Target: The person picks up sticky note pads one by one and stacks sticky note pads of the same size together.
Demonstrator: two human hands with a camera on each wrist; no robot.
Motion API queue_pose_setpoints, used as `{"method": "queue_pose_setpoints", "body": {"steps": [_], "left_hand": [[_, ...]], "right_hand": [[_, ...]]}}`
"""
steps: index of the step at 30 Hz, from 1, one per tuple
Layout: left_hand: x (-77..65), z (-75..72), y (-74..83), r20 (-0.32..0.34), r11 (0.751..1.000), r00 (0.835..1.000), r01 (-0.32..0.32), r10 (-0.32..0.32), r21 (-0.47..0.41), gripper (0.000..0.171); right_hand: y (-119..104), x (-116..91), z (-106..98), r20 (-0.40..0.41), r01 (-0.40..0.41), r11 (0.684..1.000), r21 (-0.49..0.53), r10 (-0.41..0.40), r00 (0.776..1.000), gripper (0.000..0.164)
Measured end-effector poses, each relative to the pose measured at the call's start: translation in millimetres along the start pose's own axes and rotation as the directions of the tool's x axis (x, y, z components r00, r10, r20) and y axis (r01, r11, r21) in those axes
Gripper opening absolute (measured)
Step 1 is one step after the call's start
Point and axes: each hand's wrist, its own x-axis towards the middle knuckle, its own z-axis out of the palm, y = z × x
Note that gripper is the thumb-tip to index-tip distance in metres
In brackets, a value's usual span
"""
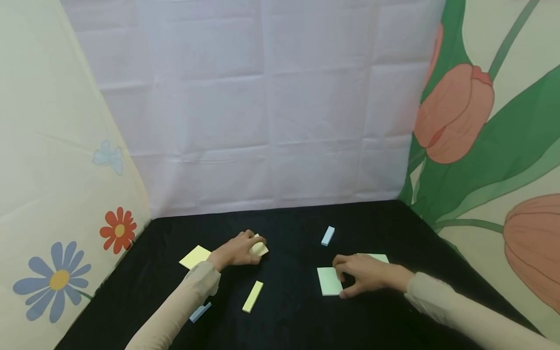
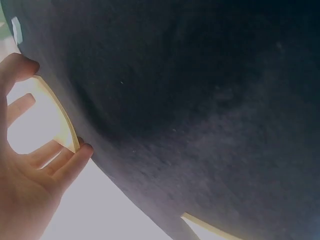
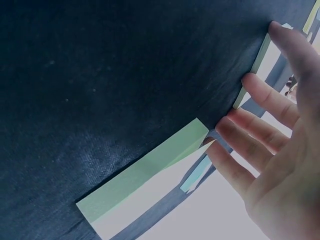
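Observation:
My left hand (image 1: 236, 251) grips a pale yellow sticky-note pad (image 1: 260, 249), thumb on one side and fingers on the other. In the left wrist view the pad (image 2: 47, 112) appears tilted between thumb and fingertips. On the right, my right hand (image 1: 369, 272) holds a square pale green pad (image 1: 327, 282) by its near edge, the thumb at one corner and the fingers toward another. That pad (image 3: 260, 65) lies on the black cloth. A second green pad (image 1: 379, 257) lies just behind the right hand, partly hidden by it; its long edge (image 3: 145, 170) shows in the right wrist view.
Another yellow square pad (image 1: 194, 256) lies beside the left wrist. A narrow yellow strip pad (image 1: 253, 296) is at front centre. One blue strip (image 1: 200, 312) lies by the left sleeve, another (image 1: 327, 236) farther back. Printed and white cloths (image 1: 271, 121) surround the black table (image 1: 288, 262).

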Motion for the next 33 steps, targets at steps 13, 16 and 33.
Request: {"method": "queue_pose_setpoints", "body": {"steps": [13,16,33], "left_hand": [[3.8,0.3,15.4,0.004,0.996,0.996,-0.084,0.084,-0.01,0.049],[4.7,1.3,19.5,0.012,0.996,0.996,-0.094,0.094,-0.009,0.05],[12.7,5.8,38.6,0.015,0.989,0.989,-0.15,0.15,0.015,0.05]], "right_hand": [[3,2,0,0.017,-0.008,1.0,0.014,0.008,1.0,0.032],[3,2,0,0.028,-0.022,0.999,0.024,0.022,0.999,0.031],[3,1,0,0.001,0.007,1.0,0.014,-0.007,1.0,0.033]]}}
